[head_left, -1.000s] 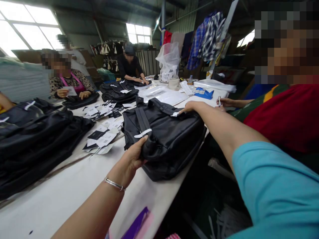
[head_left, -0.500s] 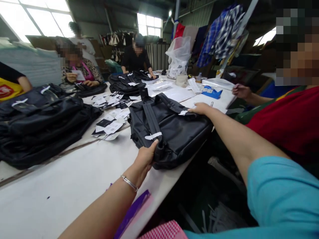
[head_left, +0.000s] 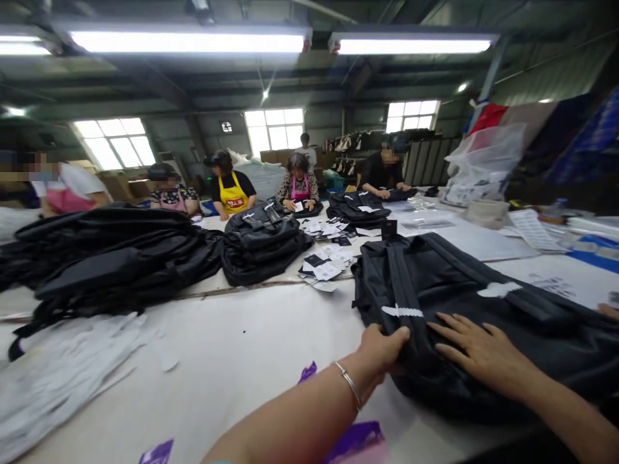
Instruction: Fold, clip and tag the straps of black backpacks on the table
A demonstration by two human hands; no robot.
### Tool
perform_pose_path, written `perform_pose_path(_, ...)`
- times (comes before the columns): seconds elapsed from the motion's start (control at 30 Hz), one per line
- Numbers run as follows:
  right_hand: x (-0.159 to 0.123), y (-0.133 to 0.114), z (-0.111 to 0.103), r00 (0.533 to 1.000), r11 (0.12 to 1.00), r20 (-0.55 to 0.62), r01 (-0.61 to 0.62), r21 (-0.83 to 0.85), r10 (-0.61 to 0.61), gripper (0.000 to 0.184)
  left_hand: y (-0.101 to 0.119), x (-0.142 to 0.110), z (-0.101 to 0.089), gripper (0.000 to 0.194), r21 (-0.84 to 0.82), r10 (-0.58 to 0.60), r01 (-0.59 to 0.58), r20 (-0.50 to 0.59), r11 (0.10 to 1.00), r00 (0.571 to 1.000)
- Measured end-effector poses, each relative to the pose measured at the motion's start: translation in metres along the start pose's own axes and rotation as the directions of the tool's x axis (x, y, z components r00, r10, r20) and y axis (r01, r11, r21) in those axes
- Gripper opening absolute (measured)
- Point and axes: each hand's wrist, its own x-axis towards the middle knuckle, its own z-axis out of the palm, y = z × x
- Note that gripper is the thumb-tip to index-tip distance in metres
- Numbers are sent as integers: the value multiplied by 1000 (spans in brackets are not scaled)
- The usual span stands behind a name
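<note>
A black backpack (head_left: 464, 290) lies flat on the white table, its straps upward with white wraps round them. My left hand (head_left: 384, 351) grips the near left edge of the backpack beside a strap, thumb on top and the other fingers hidden beneath. My right hand (head_left: 483, 351) rests on the backpack with its fingers spread flat, below the second white strap wrap (head_left: 500, 289). A black tag (head_left: 389, 229) stands up at the backpack's top end.
Loose white and black cards (head_left: 329, 261) are scattered left of the backpack. More black bags (head_left: 264, 241) are heaped along the table (head_left: 232, 348). White sheeting (head_left: 68, 380) lies at the left, purple plastic (head_left: 355, 438) near the front. Several co-workers (head_left: 298, 187) are across the table.
My view has swung left and up. My right hand has left the far strap wrap and now lies flat on the backpack nearer my left hand, which keeps its grip.
</note>
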Motion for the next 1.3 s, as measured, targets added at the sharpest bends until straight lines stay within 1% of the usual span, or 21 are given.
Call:
perform_pose_path(0.07,3,9,-5,1000,1000,-11,2,9,-2,55,-2,-20,-21,53,92,1,-5,42,996,999)
perform_pose_path(0.13,3,13,-11,998,997,-64,28,67,-23,55,-6,-49,-52,36,262,4,-49,169,964,986)
perform_pose_path(0.2,-3,5,-22,982,983,-186,62,173,-29,51,-14,-84,-94,26,463,64,-183,261,867,963)
perform_pose_path(0.23,-8,-3,-31,958,971,-285,78,227,-11,48,-19,-102,-116,24,577,143,-269,255,771,956)
perform_pose_path(0.27,-14,-16,-41,918,957,-397,101,272,16,45,-26,-121,-139,24,690,237,-334,236,642,942)
perform_pose_path(0.3,-20,-32,-53,856,946,-514,123,299,52,41,-33,-139,-162,24,759,314,-380,241,528,918)
perform_pose_path(0.33,-27,-51,-63,784,938,-618,168,303,59,40,-40,-155,-183,21,809,357,-395,248,436,901)
perform_pose_path(0.37,-32,-73,-71,738,927,-674,226,301,39,37,-48,-170,-203,20,841,392,-386,232,379,890)
perform_pose_path(0.4,-35,-96,-75,731,913,-682,276,300,3,32,-55,-183,-221,19,862,421,-367,206,350,883)
perform_pose_path(0.43,-37,-119,-72,745,893,-666,320,316,-32,29,-63,-195,-238,19,875,449,-349,177,336,876)
perform_pose_path(0.5,-39,-163,-47,812,848,-569,390,360,-131,26,-76,-214,-266,19,885,515,-333,129,326,847)
perform_pose_path(0.57,-45,-203,-3,865,852,-440,405,331,-241,31,-87,-229,-291,18,888,586,-356,128,292,800)
perform_pose_path(0.63,-56,-241,46,921,886,-232,370,278,-312,47,-96,-242,-313,17,891,649,-391,157,232,745)
perform_pose_path(0.67,-62,-260,67,935,902,-110,355,245,-338,57,-100,-247,-323,17,894,673,-399,170,201,720)
perform_pose_path(0.73,-73,-296,97,953,941,6,298,159,-303,66,-107,-256,-341,19,904,714,-397,173,158,678)
perform_pose_path(0.8,-79,-327,112,945,941,61,312,128,-322,65,-111,-264,-354,21,909,751,-388,150,151,643)
perform_pose_path(0.87,-78,-353,118,929,926,69,353,132,-364,62,-111,-271,-362,21,903,765,-395,132,170,631)
perform_pose_path(0.97,-61,-383,126,887,880,43,449,154,-460,59,-99,-276,-369,18,894,728,-395,126,211,673)
perform_pose_path(1.1,-21,-419,147,784,771,-12,613,171,-621,56,-67,-262,-387,22,934,681,-299,89,197,726)
perform_pose_path(1.2,10,-443,168,720,706,-100,693,146,-687,54,-38,-230,-418,31,973,615,-201,92,110,783)
perform_pose_path(1.3,32,-456,188,689,679,-173,724,120,-704,51,-11,-195,-465,45,993,531,-111,110,-30,840)
